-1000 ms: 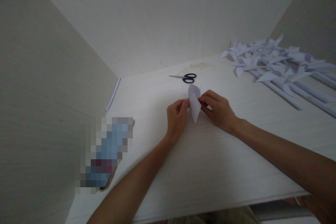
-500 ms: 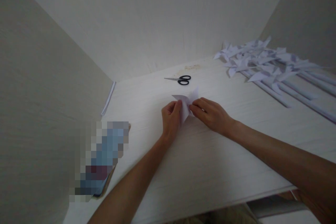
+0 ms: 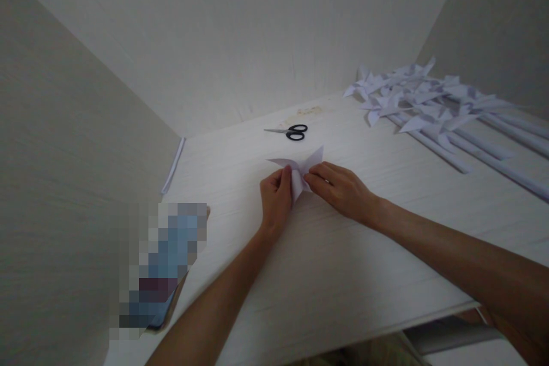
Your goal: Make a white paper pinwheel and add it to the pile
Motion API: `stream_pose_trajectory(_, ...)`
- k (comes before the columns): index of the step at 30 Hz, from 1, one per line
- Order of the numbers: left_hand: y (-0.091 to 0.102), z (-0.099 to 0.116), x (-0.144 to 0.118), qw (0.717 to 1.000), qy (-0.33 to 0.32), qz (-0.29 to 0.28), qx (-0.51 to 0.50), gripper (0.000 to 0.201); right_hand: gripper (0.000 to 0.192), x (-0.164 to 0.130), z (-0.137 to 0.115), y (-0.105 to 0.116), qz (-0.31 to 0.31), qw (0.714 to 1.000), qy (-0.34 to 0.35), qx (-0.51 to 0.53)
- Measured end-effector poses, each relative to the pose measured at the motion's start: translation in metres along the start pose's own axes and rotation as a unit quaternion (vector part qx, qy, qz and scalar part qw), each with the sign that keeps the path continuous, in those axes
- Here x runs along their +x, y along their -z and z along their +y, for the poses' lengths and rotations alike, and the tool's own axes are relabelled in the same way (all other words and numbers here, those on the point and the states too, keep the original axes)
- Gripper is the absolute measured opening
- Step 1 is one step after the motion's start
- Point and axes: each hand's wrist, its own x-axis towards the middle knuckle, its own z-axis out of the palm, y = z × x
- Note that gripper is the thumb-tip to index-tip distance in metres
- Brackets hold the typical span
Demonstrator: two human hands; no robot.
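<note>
Between my two hands is a white paper pinwheel point(image 3: 297, 183), its pointed blades sticking out to the upper left and upper right. My left hand point(image 3: 275, 197) pinches the left side of it, thumb on top. Fingers of my right hand point(image 3: 337, 186) are closed on its right side near the centre. The pinwheel's middle is partly covered by my fingertips. Just beyond my hands lies a pair of scissors point(image 3: 295, 132) with black handles, blades pointing left.
Several white paper pinwheels point(image 3: 422, 100) on rolled paper sticks point(image 3: 493, 168) are heaped at the right back. A thin white paper strip or tube point(image 3: 174, 166) lies by the left wall. A blurred phone-like object point(image 3: 171, 269) rests at the left. Walls point(image 3: 240, 40) enclose the white table point(image 3: 343, 286).
The pinwheel's blades have spread wider, the left one reaching further left. Both hands keep their hold, and the whole view has shifted slightly.
</note>
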Motion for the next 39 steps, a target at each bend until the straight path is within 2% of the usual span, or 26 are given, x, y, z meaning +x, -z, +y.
stream_pose_trajectory(19, 0.0, 0.0, -0.001, 0.999, -0.019, -0.004, 0.036, 0.034, 0.031, -0.001, 0.001, -0.001, -0.028, 0.998, -0.023, 0.059)
stream_pose_trajectory(24, 0.0, 0.001, -0.002, 0.999, -0.021, -0.01, 0.043, 0.032, 0.023, -0.002, 0.001, -0.008, -0.008, 0.991, -0.089, 0.104)
stream_pose_trajectory(29, -0.001, 0.0, -0.002, 0.998, -0.053, -0.039, 0.016, 0.024, 0.012, -0.001, 0.005, -0.015, 0.047, 0.959, -0.188, 0.208)
stream_pose_trajectory(32, -0.002, -0.002, 0.0, 0.998, -0.045, -0.035, 0.012, 0.018, 0.01, 0.0, 0.007, -0.016, 0.067, 0.941, -0.227, 0.24)
stream_pose_trajectory(39, -0.003, -0.001, 0.0, 1.0, -0.016, -0.019, -0.004, 0.016, 0.012, 0.0, 0.008, -0.014, 0.072, 0.935, -0.233, 0.258)
